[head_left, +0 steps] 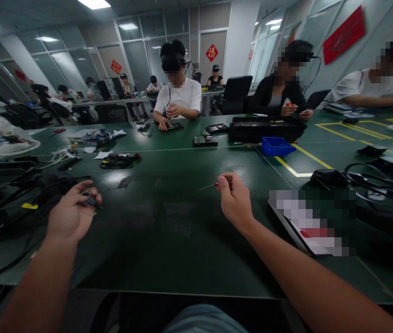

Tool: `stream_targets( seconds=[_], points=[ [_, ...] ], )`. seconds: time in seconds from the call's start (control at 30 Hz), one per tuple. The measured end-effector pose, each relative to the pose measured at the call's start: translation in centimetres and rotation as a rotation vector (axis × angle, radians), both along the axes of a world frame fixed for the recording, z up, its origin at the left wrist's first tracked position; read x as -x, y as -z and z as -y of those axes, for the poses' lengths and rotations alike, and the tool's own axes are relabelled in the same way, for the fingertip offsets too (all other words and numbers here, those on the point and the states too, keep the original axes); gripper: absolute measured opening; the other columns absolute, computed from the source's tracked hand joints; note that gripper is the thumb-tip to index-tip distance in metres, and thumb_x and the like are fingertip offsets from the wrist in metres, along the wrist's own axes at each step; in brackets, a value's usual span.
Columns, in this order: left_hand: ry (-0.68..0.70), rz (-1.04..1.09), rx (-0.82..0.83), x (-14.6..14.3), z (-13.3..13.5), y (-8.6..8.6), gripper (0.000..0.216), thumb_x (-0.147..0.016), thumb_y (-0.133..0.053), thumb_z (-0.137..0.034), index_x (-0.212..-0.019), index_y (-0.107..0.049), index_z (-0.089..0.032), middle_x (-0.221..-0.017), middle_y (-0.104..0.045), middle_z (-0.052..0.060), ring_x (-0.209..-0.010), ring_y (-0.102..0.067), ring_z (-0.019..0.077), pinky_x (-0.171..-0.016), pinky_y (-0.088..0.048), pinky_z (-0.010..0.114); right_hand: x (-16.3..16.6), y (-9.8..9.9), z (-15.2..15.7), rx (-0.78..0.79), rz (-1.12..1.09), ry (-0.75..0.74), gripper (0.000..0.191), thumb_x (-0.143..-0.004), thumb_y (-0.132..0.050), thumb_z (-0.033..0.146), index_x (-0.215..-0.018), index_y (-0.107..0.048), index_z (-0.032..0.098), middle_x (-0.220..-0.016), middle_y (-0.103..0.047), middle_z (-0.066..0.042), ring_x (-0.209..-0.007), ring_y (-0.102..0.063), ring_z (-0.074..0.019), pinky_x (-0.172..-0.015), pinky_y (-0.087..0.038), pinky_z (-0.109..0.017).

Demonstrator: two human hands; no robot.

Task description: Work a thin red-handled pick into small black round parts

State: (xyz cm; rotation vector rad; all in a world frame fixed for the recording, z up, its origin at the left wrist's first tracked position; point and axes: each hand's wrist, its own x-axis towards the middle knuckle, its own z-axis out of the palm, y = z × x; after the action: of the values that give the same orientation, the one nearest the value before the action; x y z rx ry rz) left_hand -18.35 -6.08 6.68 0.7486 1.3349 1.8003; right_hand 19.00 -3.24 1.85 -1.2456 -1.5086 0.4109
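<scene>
A small screwdriver (209, 186) with a thin metal shaft and a reddish handle is gripped in my right hand (234, 199), its tip pointing left above the green table (168, 259). My left hand (71, 212) is raised near the cables on the left, fingers curled round a small dark grey rounded part (90, 199). What that part is, I cannot make out. The two hands are well apart, with bare green tabletop between them.
Black cables (5, 208) lie at the left, more cables (377, 185) at the right beside a blurred-out flat item (307, 226). Ahead are a corded black tool (120, 159), circuit boards (205, 140), a blue bin (276, 146) and a black tray (265, 129). Co-workers sit opposite.
</scene>
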Motion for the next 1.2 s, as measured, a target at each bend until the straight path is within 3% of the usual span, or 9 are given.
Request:
stream_targets(
  seconds=[0.23, 0.4, 0.53, 0.63, 0.77, 0.9, 1.07, 1.2],
  points=[
    [0.356, 0.022, -0.020, -8.8, -2.7, -0.8, 0.032, -0.068, -0.054, -0.012, -0.098, -0.062, -0.012, -0.073, -0.055, 0.004, -0.066, -0.054, 0.0159, -0.061, -0.046, 0.025, 0.0, 0.2, -0.1, 0.004, -0.022, 0.005, 0.025, -0.101, -0.046, 0.043, -0.096, -0.059, 0.023, -0.079, -0.068, -0.003, -0.073, -0.064, -0.0200, -0.067, -0.045, -0.033],
    [0.585, -0.071, -0.061, -14.1, -4.2, -0.6, 0.039, -0.067, -0.052, -0.009, -0.105, -0.061, -0.014, -0.076, -0.058, 0.003, -0.069, -0.056, 0.0162, -0.067, -0.044, 0.028, 0.0, -0.1, 0.0, 0.004, -0.023, 0.015, 0.025, -0.101, -0.045, 0.042, -0.096, -0.059, 0.022, -0.081, -0.068, -0.004, -0.074, -0.064, -0.0200, -0.067, -0.045, -0.033],
    [0.699, -0.156, -0.083, -17.4, -4.9, 0.2, 0.042, -0.065, -0.049, -0.008, -0.104, -0.062, -0.016, -0.079, -0.058, 0.004, -0.073, -0.055, 0.0168, -0.073, -0.045, 0.032, 0.0, -0.3, 0.0, 0.004, -0.028, 0.028, 0.024, -0.101, -0.045, 0.042, -0.096, -0.059, 0.023, -0.082, -0.069, -0.004, -0.075, -0.065, -0.0206, -0.069, -0.045, -0.033],
    [0.751, -0.272, -0.074, -19.3, -5.2, 1.8, 0.040, -0.067, -0.047, -0.010, -0.104, -0.061, -0.017, -0.082, -0.058, 0.004, -0.077, -0.055, 0.0181, -0.079, -0.047, 0.035, 0.0, -0.3, 0.0, 0.008, -0.019, 0.046, 0.025, -0.101, -0.044, 0.043, -0.095, -0.058, 0.023, -0.083, -0.068, -0.004, -0.076, -0.065, -0.0211, -0.070, -0.045, -0.034],
    [0.822, -0.641, -0.043, -20.2, -5.2, 4.7, 0.040, -0.073, -0.051, -0.012, -0.112, -0.058, -0.019, -0.095, -0.061, 0.006, -0.089, -0.058, 0.0206, -0.087, -0.047, 0.038, 0.0, -0.1, -0.3, 0.044, 0.056, 0.049, 0.025, -0.100, -0.045, 0.043, -0.097, -0.059, 0.023, -0.085, -0.068, -0.005, -0.076, -0.064, -0.0223, -0.070, -0.044, -0.035],
    [0.780, -0.981, -0.105, -19.6, -5.6, 7.0, 0.047, -0.073, -0.053, -0.002, -0.117, -0.056, -0.019, -0.110, -0.062, 0.010, -0.102, -0.059, 0.0237, -0.095, -0.047, 0.042, 0.0, -0.1, -0.5, 0.068, 0.117, 0.044, 0.022, -0.098, -0.045, 0.038, -0.098, -0.060, 0.022, -0.089, -0.070, -0.006, -0.080, -0.064, -0.0237, -0.071, -0.044, -0.036],
    [0.733, -1.061, -0.179, -18.2, -6.6, 7.3, 0.027, -0.084, -0.059, -0.009, -0.109, -0.064, -0.018, -0.114, -0.064, 0.011, -0.109, -0.060, 0.0256, -0.101, -0.046, 0.045, 0.0, -0.4, -0.4, 0.102, 0.055, 0.010, 0.032, -0.097, -0.051, 0.048, -0.080, -0.061, 0.023, -0.070, -0.066, -0.003, -0.064, -0.060, -0.0197, -0.062, -0.042, -0.033],
    [0.703, -1.037, -0.216, -17.7, -6.8, 7.0, 0.034, -0.084, -0.066, -0.011, -0.117, -0.066, -0.021, -0.120, -0.065, 0.009, -0.115, -0.060, 0.0252, -0.106, -0.044, 0.045, 0.0, -0.1, -0.5, 0.064, -0.192, -0.031, 0.027, -0.097, -0.051, 0.045, -0.091, -0.063, 0.021, -0.078, -0.069, -0.003, -0.073, -0.064, -0.0196, -0.070, -0.049, -0.034]
  ],
)
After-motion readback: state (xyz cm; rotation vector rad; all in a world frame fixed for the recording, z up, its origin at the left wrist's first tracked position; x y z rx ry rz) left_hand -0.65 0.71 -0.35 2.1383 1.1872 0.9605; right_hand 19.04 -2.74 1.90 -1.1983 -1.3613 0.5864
